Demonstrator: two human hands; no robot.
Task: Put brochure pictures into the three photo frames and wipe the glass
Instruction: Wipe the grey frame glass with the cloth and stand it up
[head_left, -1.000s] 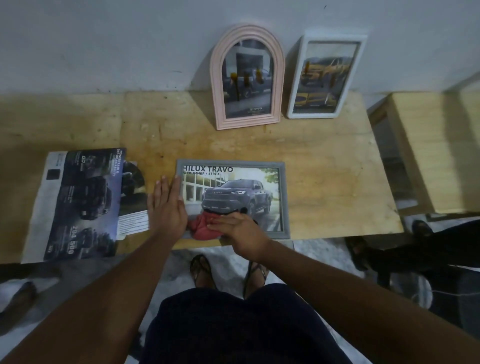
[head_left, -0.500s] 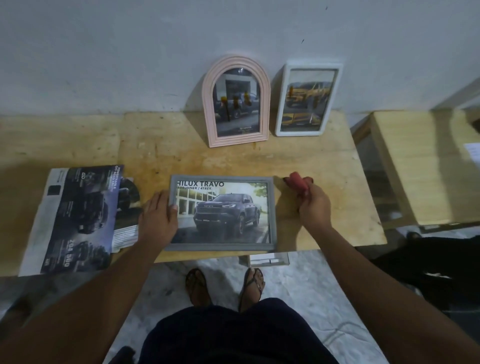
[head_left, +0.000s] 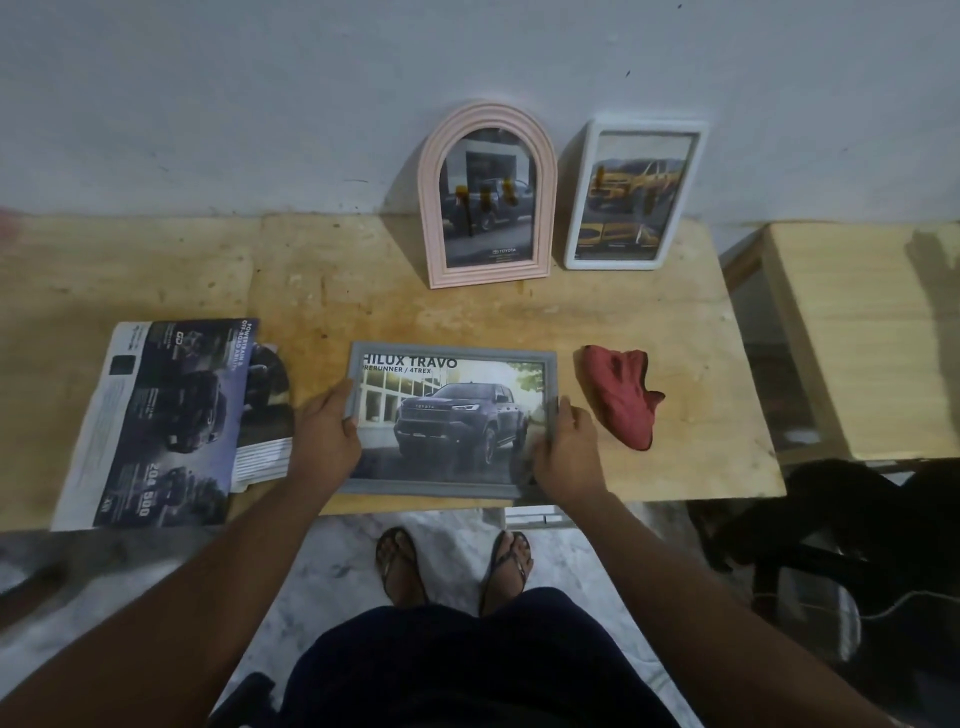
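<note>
both hands (head_left: 326, 441) grip rectangular grey frame (head_left: 451, 488)

You have three frames: one pink frame (head_left: 488, 275), one white frame (head_left: 613, 263), one grey frame (head_left: 452, 351); one brochure (head_left: 166, 421); one red cloth (head_left: 618, 395).

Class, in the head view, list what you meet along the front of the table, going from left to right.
From the left: brochure → left hand → grey frame → right hand → red cloth.
</note>
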